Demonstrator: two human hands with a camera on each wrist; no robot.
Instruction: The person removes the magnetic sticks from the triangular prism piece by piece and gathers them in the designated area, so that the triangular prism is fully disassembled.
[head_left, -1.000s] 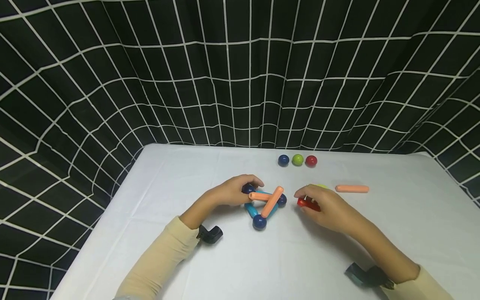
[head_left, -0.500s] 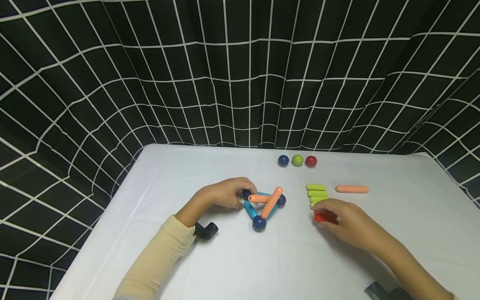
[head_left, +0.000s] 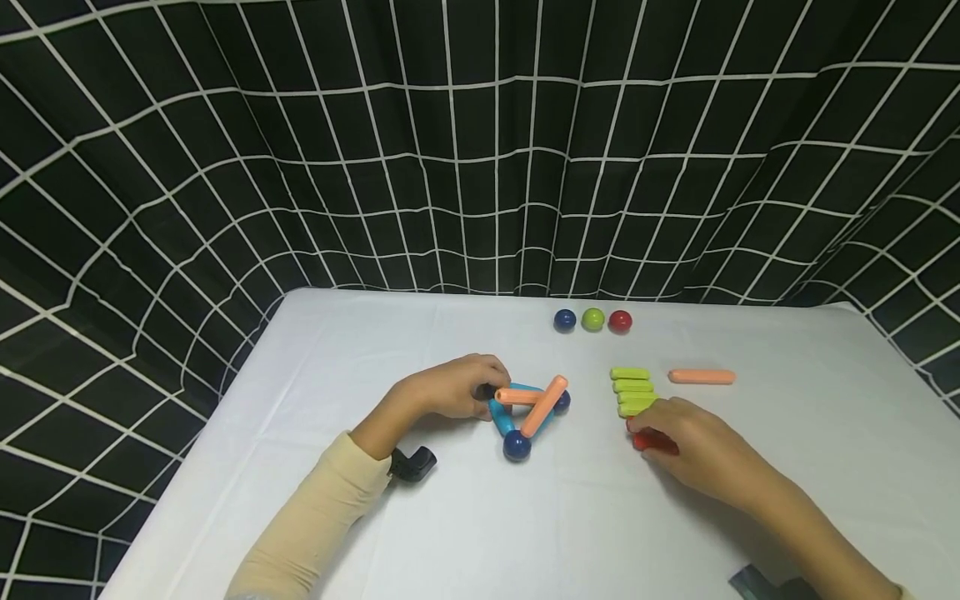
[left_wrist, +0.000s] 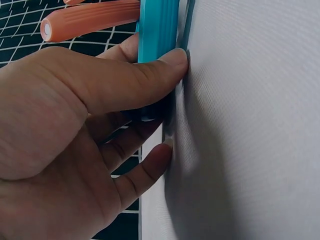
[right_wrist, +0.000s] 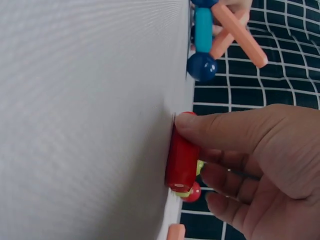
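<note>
My left hand [head_left: 457,387] grips the left corner of a triangle of light blue sticks [head_left: 502,419] and dark blue balls [head_left: 517,446]. In the left wrist view its thumb lies across the light blue stick [left_wrist: 159,30], beside a dark blue ball [left_wrist: 147,112] mostly hidden by the fingers. Two orange sticks [head_left: 545,406] rise from the triangle and cross. On the right, my right hand [head_left: 708,454] pinches a red stick [right_wrist: 182,157] at the tabletop, thumb on its near side. Several yellow-green sticks [head_left: 632,386] lie just beyond those fingers.
A dark blue ball [head_left: 565,320], a green ball [head_left: 592,319] and a red ball [head_left: 620,322] stand in a row at the back of the white table [head_left: 360,350]. One loose orange stick [head_left: 702,377] lies at right. A black grid curtain [head_left: 420,192] surrounds the table.
My right hand has moved right and nearer with the red, away from the triangle, uncovering the yellow-green sticks. My left hand has shifted slightly left and stays at the triangle's corner.
</note>
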